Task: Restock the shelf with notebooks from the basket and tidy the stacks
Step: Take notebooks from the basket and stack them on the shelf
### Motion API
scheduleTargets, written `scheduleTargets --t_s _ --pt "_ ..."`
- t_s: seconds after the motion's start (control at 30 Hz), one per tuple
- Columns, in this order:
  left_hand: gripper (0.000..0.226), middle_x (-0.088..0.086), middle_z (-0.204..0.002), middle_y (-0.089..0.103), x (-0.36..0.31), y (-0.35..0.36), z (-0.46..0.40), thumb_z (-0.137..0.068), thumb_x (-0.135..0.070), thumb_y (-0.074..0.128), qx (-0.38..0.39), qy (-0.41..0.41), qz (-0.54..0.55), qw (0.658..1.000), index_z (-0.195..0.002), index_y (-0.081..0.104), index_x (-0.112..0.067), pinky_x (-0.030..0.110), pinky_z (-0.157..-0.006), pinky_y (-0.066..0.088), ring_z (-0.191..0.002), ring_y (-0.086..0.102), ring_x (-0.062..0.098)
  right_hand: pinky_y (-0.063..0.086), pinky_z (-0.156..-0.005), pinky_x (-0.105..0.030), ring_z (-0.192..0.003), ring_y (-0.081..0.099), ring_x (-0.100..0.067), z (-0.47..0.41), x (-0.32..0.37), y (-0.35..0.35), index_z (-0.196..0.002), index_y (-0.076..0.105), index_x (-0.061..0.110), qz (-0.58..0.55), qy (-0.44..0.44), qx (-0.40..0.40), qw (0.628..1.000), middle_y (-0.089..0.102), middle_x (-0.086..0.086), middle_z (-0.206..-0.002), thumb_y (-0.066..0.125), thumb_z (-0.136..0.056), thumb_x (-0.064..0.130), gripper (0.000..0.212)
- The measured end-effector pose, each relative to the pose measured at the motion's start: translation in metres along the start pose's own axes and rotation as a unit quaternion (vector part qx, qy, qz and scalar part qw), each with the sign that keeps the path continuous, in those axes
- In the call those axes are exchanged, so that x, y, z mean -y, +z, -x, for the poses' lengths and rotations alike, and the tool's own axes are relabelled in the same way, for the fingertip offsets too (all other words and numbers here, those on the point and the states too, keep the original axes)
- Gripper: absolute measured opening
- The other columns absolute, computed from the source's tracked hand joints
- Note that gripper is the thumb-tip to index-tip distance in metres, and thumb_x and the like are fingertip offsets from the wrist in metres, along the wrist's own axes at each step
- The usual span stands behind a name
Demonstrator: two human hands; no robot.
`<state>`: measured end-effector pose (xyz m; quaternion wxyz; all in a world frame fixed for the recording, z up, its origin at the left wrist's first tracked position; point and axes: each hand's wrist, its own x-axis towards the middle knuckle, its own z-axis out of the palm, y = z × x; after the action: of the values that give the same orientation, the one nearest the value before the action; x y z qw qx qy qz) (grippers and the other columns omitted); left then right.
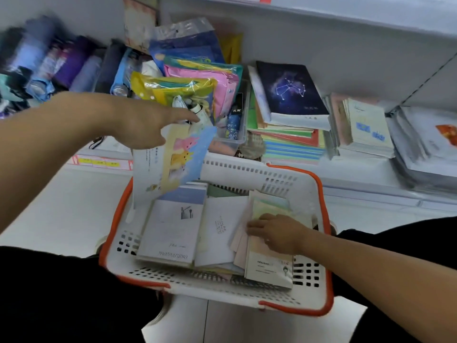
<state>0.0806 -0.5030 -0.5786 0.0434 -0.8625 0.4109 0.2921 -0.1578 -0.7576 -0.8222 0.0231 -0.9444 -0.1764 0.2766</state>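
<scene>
Two hands busy: L hand point(146, 127) holds a bunny notebook point(173, 159) above basket's point(319, 186) far-left corner, long axis upright, shelf stacks point(291, 120) up-right of it. R hand point(277, 233) rests relaxed on notebooks point(269, 263) at basket's right side, likely picked next.

White basket point(249, 173) with orange rim, near; pastel notebook point(184, 154) with pink and yellow rabbits, left; dark blue notebook point(291, 89) with white constellation, far right; striped green, blue and red stack point(291, 144); yellow and pink packets point(188, 80), far.
</scene>
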Motion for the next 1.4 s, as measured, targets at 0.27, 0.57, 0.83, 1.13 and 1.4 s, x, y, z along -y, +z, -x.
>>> scheduleTargets --t_s 0.27,0.57,0.83,1.13,1.4 --pt "0.04 -0.007 -0.143 0.046 -0.006 -0.006 -0.005 -0.1 -0.011 0.047 -0.068 0.03 0.018 0.997 -0.129 0.059 -0.035 0.021 -0.097 0.029 -0.13 0.04 0.016 0.046 -0.098 -0.038 -0.13 0.049 -0.024 0.002 -0.01 -0.021 -0.145 0.047 0.026 0.02 -0.032 0.027 0.999 0.034 0.01 -0.158 0.054 -0.096 0.017 0.051" --pt "0.032 -0.008 -0.141 0.05 -0.008 -0.007 0.003 -0.098 -0.028 0.054 -0.041 0.018 0.015 0.999 -0.128 0.06 -0.035 0.031 -0.108 0.036 -0.127 0.044 0.015 0.052 -0.083 -0.039 -0.103 0.065 -0.023 0.007 -0.009 -0.022 -0.114 0.065 0.017 -0.009 -0.025 -0.045 0.999 0.062 -0.001 -0.123 0.054 -0.096 0.019 0.021" --pt "0.061 -0.009 -0.118 0.066 -0.023 -0.021 0.011 -0.071 -0.082 0.046 -0.058 0.043 0.144 0.987 -0.108 0.07 -0.041 0.036 -0.106 0.04 -0.115 0.054 0.011 0.044 -0.059 -0.017 -0.059 0.056 -0.002 -0.021 0.034 -0.247 -0.083 0.072 0.012 -0.291 -0.048 -0.396 0.87 0.064 0.006 -0.075 0.075 -0.082 0.011 0.003" --pt "0.076 -0.024 -0.136 0.05 0.023 -0.04 0.045 -0.093 -0.009 0.064 -0.23 0.123 0.394 0.881 -0.141 0.029 -0.055 0.035 -0.1 0.049 -0.125 0.052 0.005 0.05 -0.085 -0.019 -0.105 0.054 -0.007 -0.017 0.051 -0.315 -0.129 0.055 0.025 -0.231 0.057 -0.579 0.78 0.045 0.01 -0.13 0.077 -0.083 0.034 0.052" --pt "0.022 0.006 -0.111 0.071 0.052 -0.052 0.078 -0.097 -0.016 0.058 -0.247 0.097 0.509 0.819 -0.119 0.061 -0.016 0.043 -0.079 0.059 -0.097 0.071 0.028 0.055 -0.074 -0.026 -0.093 0.066 -0.007 -0.007 0.068 -0.333 -0.128 0.049 0.021 -0.616 0.123 -0.491 0.604 0.065 0.003 -0.112 0.078 -0.074 0.052 0.069"
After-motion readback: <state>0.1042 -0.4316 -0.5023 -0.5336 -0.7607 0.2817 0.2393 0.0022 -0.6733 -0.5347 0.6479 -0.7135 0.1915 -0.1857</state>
